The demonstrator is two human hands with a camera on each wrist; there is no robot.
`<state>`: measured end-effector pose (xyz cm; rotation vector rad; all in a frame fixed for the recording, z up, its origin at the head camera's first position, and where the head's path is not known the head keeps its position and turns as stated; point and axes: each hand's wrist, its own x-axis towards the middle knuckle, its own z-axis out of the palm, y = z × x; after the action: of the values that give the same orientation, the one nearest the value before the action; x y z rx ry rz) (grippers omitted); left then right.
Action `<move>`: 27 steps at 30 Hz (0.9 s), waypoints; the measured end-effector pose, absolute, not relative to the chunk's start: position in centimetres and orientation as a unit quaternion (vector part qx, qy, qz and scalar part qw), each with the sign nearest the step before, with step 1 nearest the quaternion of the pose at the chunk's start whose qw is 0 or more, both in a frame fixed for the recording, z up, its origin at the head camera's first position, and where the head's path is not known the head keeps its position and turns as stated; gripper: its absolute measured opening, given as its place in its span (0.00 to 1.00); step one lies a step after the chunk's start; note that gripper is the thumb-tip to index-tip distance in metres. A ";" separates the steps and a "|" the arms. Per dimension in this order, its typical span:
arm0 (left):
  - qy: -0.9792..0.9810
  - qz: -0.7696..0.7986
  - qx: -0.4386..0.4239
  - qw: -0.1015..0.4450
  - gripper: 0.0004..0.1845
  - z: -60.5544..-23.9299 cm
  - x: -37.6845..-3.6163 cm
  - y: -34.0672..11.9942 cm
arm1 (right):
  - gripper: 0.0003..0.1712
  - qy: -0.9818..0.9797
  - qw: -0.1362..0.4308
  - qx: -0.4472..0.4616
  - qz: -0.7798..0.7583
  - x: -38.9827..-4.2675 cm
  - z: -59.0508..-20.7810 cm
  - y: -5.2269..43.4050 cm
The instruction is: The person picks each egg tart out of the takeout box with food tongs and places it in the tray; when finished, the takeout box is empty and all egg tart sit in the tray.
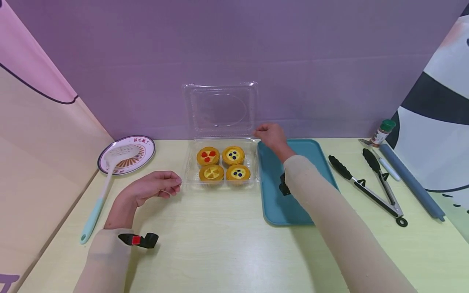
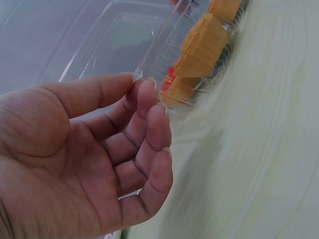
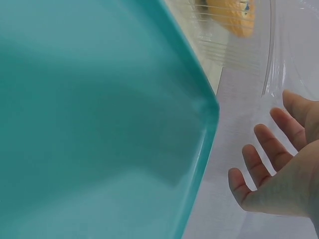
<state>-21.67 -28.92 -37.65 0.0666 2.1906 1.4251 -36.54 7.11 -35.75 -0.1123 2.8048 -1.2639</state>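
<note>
A clear plastic clamshell box (image 1: 190, 162) stands at the back, its lid (image 1: 221, 109) raised upright. Several yellow tarts lie inside, one with red pieces (image 1: 208, 156), others with dark blue dots (image 1: 238, 173) or a plain wedge pattern (image 1: 211, 173). My left hand (image 1: 152, 188) is at the box's front left corner; in the left wrist view its thumb and index finger pinch the rim. By the hinge end of the lid, on the right, is my right hand (image 1: 272, 136). Its fingers (image 3: 271, 144) are spread and loosely bent in the right wrist view, with nothing held.
A blue tray (image 1: 271, 203) lies under my right forearm. Farther right are black-handled tongs (image 1: 373, 195), a small knife (image 1: 388, 169), a green-capped jar (image 1: 382, 132) and a long blue-grey bar (image 1: 412, 183). At left, a slotted turner (image 1: 96, 215) rests on a patterned plate (image 1: 146, 152).
</note>
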 end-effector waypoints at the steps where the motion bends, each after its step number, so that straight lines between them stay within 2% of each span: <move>1: 0.809 0.526 0.025 0.261 0.18 -37.6 -21.7 -29.0 | 0.18 0.912 0.033 -0.038 -0.408 -36.5 -35.7 7.1; 9: 0.808 0.521 0.020 0.273 0.21 -37.6 -21.8 -29.1 | 0.20 0.906 0.052 -0.038 -0.419 -36.3 -35.1 7.8; 14: 0.813 0.511 0.019 0.279 0.23 -37.5 -21.9 -29.1 | 0.25 0.910 0.042 -0.063 -0.407 -35.1 -33.9 9.6; 19: 0.815 0.508 0.027 0.276 0.23 -37.4 -21.9 -29.1 | 0.31 0.933 0.027 -0.118 -0.340 -32.8 -32.9 12.5; 27: 0.815 0.508 0.033 0.277 0.23 -37.6 -21.9 -29.2 | 0.40 0.947 0.026 -0.169 -0.273 -26.9 -32.6 18.8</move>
<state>-21.88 -29.20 -37.58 0.0888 2.1894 1.3631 -26.89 18.82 -32.65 -0.5218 2.9250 -0.8445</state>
